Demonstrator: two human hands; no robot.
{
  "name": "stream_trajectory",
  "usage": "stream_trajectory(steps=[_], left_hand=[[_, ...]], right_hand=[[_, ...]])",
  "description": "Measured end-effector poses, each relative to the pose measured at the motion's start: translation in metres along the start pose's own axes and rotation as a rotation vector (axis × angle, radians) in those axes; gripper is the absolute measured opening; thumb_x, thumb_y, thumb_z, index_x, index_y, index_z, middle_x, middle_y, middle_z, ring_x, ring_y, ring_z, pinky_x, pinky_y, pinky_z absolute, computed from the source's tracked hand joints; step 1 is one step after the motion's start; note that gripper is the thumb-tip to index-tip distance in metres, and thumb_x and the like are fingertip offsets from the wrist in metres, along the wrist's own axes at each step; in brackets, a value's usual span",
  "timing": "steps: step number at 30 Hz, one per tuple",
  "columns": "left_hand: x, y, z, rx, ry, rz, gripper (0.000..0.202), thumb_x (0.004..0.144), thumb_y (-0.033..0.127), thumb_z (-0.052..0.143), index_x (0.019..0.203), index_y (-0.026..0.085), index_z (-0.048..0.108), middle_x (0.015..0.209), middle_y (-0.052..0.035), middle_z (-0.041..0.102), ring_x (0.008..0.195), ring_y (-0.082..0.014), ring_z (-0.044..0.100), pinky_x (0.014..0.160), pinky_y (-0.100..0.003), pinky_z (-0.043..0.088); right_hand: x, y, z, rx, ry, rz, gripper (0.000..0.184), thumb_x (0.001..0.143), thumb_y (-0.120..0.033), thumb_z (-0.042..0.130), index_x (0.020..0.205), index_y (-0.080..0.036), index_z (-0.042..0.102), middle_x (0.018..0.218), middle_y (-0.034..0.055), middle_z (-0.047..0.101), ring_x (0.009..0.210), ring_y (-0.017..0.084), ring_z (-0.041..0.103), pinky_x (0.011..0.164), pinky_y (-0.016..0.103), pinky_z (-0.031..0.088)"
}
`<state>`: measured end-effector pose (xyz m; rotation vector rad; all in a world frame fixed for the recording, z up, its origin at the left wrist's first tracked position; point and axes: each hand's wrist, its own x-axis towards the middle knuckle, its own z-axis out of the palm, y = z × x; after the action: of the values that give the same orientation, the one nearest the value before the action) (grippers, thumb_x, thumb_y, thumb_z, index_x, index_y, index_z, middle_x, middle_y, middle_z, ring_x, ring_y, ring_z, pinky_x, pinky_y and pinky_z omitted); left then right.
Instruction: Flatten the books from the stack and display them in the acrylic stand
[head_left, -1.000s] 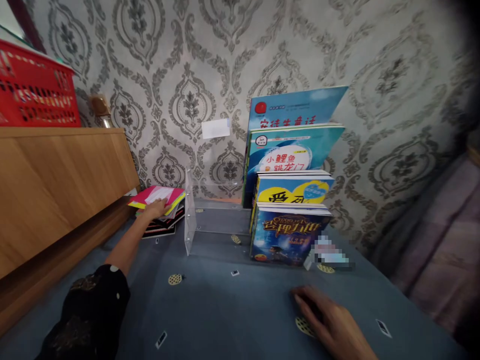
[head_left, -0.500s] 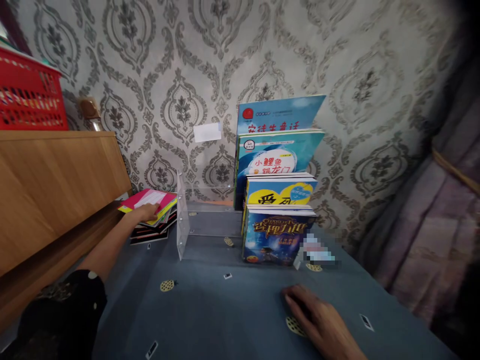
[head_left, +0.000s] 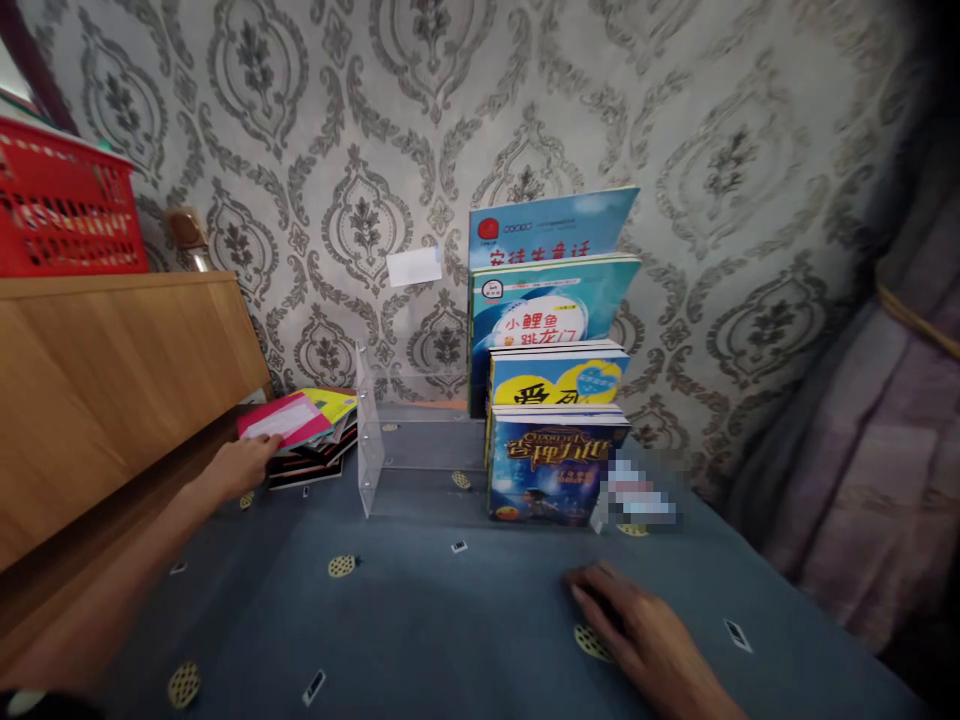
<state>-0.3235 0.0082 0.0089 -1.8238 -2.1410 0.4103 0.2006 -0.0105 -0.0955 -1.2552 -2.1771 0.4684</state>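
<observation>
My left hand [head_left: 244, 466] is closed on the near edge of a pink booklet [head_left: 311, 422] with a pale label on its cover. The booklet lies slanted over a yellow booklet [head_left: 334, 404] on top of a stack of dark-edged books [head_left: 319, 466]. My right hand [head_left: 626, 615] rests on the table, fingers loosely bent, thumb apart, holding nothing. Ahead of it, a clear acrylic stepped rack [head_left: 367, 440] holds upright books on its right side: a dark blue book [head_left: 551, 470] in front, then a blue-and-yellow book [head_left: 517, 385], a teal book [head_left: 559, 300] and a tall blue book [head_left: 555, 225].
A wooden cabinet [head_left: 127, 390] stands along the left, with a red basket [head_left: 67, 215] and a brown-capped jar [head_left: 187, 235] on it. The blue-grey tablecloth [head_left: 420, 630] has pineapple prints. A curtain [head_left: 855, 470] hangs at the right, and patterned wallpaper covers the wall behind.
My left hand has moved toward me and left, shifting the pink booklet with it, so more of the yellow one shows. My right hand stays in place. The view has shifted slightly.
</observation>
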Motion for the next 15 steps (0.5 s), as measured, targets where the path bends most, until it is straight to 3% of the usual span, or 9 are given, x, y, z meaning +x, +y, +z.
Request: stream_trajectory(steps=[3, 5, 8, 11, 15], left_hand=[[-0.030, 0.011, 0.011, 0.037, 0.175, -0.048, 0.050, 0.087, 0.009, 0.037, 0.135, 0.017, 0.050, 0.129, -0.0170, 0.061, 0.112, -0.0321, 0.062, 0.091, -0.045, 0.048], [-0.037, 0.018, 0.015, 0.048, 0.236, -0.093, 0.052, 0.087, 0.012, 0.042, 0.139, 0.015, 0.047, 0.136, -0.0197, 0.056, 0.119, -0.0354, 0.058, 0.095, -0.049, 0.045], [-0.032, 0.025, 0.017, 0.048, 0.219, -0.173, 0.053, 0.089, 0.011, 0.040, 0.143, 0.011, 0.042, 0.138, -0.0225, 0.053, 0.122, -0.0368, 0.055, 0.096, -0.050, 0.045], [-0.028, 0.033, 0.019, 0.037, 0.155, -0.210, 0.052, 0.092, 0.005, 0.031, 0.143, 0.006, 0.040, 0.134, -0.0239, 0.055, 0.121, -0.0346, 0.056, 0.091, -0.044, 0.050], [-0.051, 0.046, 0.026, 0.021, 0.121, -0.198, 0.055, 0.092, 0.001, 0.023, 0.145, 0.004, 0.038, 0.141, -0.0253, 0.049, 0.128, -0.0358, 0.051, 0.086, -0.042, 0.054]], right_hand=[[0.000, 0.003, 0.001, -0.009, 0.015, -0.015, 0.034, 0.091, -0.041, 0.038, 0.084, -0.025, 0.067, 0.084, 0.0076, 0.072, 0.077, 0.023, 0.071, 0.069, 0.033, 0.055], [0.001, 0.003, 0.001, -0.016, 0.015, -0.023, 0.032, 0.091, -0.040, 0.040, 0.085, -0.025, 0.068, 0.085, 0.0075, 0.072, 0.076, 0.023, 0.071, 0.069, 0.032, 0.056], [0.002, 0.001, 0.001, -0.033, 0.021, -0.035, 0.031, 0.090, -0.040, 0.041, 0.084, -0.025, 0.068, 0.084, 0.0071, 0.073, 0.074, 0.022, 0.071, 0.067, 0.031, 0.056], [0.002, -0.002, 0.001, -0.047, 0.028, -0.048, 0.033, 0.091, -0.040, 0.040, 0.084, -0.025, 0.068, 0.082, 0.0068, 0.072, 0.073, 0.022, 0.071, 0.065, 0.031, 0.055], [0.001, -0.004, 0.000, -0.058, 0.026, -0.052, 0.032, 0.090, -0.040, 0.040, 0.084, -0.025, 0.068, 0.082, 0.0068, 0.072, 0.073, 0.023, 0.071, 0.065, 0.032, 0.055]])
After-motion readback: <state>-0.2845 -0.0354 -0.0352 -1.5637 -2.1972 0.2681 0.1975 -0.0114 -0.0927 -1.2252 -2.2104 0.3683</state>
